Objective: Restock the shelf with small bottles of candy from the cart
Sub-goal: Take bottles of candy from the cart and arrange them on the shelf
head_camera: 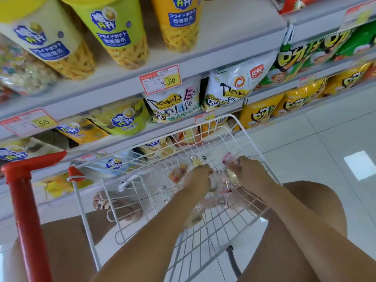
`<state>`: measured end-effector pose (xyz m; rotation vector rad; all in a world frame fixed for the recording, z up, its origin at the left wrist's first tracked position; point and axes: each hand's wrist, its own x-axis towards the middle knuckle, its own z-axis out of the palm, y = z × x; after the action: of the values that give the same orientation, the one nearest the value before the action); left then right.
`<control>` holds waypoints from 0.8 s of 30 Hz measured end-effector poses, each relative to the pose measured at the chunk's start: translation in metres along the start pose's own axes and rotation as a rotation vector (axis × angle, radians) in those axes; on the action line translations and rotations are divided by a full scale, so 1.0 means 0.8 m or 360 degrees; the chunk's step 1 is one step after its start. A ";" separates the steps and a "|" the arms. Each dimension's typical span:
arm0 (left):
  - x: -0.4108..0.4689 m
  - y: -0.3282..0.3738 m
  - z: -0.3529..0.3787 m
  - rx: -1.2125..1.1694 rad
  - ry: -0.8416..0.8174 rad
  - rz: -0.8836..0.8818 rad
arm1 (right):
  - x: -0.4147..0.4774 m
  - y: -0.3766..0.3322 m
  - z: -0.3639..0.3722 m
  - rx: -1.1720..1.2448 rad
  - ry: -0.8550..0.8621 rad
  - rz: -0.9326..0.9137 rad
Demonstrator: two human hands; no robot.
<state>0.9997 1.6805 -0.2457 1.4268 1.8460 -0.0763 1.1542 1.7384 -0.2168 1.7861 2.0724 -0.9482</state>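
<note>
- Down inside the cart (pixel 213 231), the right hand (pixel 243 168) is curled round a bottle (pixel 228 158) with a pinkish top. It is held just above the heap, probably ready to go up.
- Just beside it, the left hand (pixel 198 177) has its fingers bent down among the small bottles (pixel 218 181). Blur hides whether it grips one, so I cannot tell.
- These small bottles lie heaped on the wire floor at the far end of the basket. A loose one (pixel 178 173) with mixed-colour candy lies to the left. With both hands this close together, several are probably being gathered for one trip.
- The basket is nosed up against the shelf (pixel 223 60), which keeps the reach short; the red handle (pixel 30 200) is on the person's side.
- Snack bags (pixel 173 106) and tall tubs (pixel 120 37) fill the visible tiers; no slot for the candy shows.
</note>
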 end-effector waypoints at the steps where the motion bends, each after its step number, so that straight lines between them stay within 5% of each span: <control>1: 0.013 0.012 0.003 0.0092 0.0004 0.0154 | -0.011 0.004 -0.005 -0.0107 0.0046 -0.0073; 6: 0.061 0.033 0.040 0.0545 -0.0301 0.0107 | -0.041 0.018 -0.009 -0.0396 0.0155 -0.0160; 10: 0.072 0.034 0.057 0.0633 -0.0261 0.0050 | -0.051 0.017 -0.017 -0.0290 0.0146 -0.0185; 20: 0.048 0.079 0.062 -0.0333 -0.0466 0.0109 | -0.071 0.037 -0.011 -0.0096 0.0347 -0.0135; 24: 0.029 0.071 0.056 -0.0388 -0.0393 0.0187 | -0.085 0.035 -0.021 0.0177 0.0419 -0.0088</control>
<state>1.0700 1.6978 -0.2680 1.2901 1.5124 0.0299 1.1991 1.6962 -0.1742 2.0154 2.2759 -0.9009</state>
